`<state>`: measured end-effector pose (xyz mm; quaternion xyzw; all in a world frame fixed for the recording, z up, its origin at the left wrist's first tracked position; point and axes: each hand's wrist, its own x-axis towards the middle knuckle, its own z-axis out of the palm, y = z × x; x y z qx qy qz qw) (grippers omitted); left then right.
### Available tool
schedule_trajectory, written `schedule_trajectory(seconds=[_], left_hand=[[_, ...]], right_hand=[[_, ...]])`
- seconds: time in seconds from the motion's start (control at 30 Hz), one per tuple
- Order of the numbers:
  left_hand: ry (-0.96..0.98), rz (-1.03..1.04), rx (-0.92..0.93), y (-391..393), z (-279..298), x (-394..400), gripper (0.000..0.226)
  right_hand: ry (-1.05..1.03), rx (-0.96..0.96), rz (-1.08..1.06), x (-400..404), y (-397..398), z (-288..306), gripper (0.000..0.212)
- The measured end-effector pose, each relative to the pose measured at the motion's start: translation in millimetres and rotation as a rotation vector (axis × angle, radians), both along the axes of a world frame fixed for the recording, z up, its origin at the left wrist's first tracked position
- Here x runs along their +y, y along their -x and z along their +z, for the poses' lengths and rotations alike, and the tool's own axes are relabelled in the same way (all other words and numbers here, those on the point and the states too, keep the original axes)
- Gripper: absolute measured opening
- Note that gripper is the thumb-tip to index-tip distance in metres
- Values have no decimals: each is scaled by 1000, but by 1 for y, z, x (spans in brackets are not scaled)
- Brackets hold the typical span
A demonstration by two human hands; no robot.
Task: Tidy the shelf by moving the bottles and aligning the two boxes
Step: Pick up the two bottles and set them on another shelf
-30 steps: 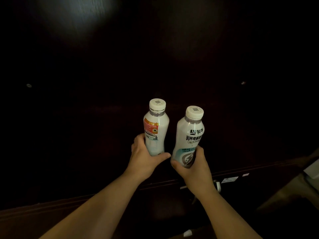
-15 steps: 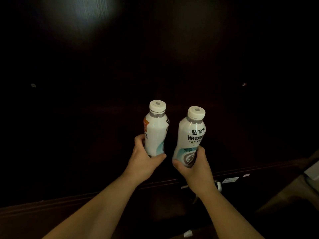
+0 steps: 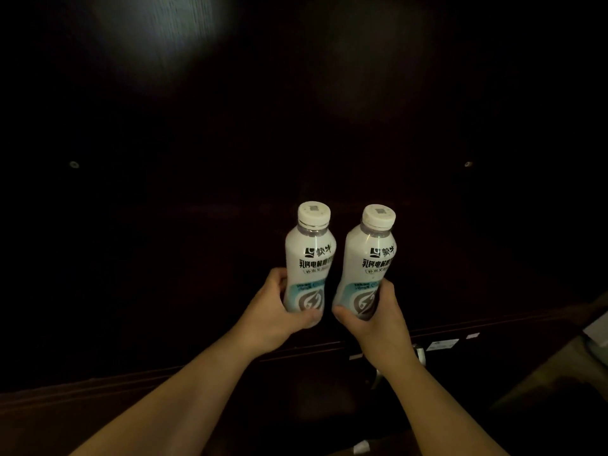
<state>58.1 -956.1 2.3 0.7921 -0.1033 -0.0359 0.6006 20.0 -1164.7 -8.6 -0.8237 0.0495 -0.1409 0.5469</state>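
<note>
Each hand grips a white bottle by its base — left hand (image 3: 274,312), left bottle (image 3: 309,258); right hand (image 3: 378,319), right bottle (image 3: 370,263) — the left one just turned so both labels match, ready to set down on the dark shelf (image 3: 138,378).

The white plastic bottle with the white cap in my left grip (image 3: 271,315) (image 3: 309,258) carries a dark logo, then large black Chinese characters starting 乳钙电解, and a grey round lightning-bolt emblem near its base. The matching white capped bottle in my right grip (image 3: 378,319) (image 3: 370,261) shows the same print. Smaller lines are too blurred to read.
</note>
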Motion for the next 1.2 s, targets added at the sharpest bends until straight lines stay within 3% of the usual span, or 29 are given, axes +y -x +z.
schedule_trajectory(seconds=[0.17,0.33,1.0,1.2], left_hand=[[-61,-18,-37,9,3,1,63],[-83,-32,-65,15,2,0,69],[-147,-8,-121,18,2,-1,64],[-232,-50,-90,15,0,0,74]], right_hand=[[5,32,62,-7,3,2,84],[5,50,96,-10,9,2,79],[29,16,56,-10,13,-2,94],[64,66,130,-17,13,-4,82]])
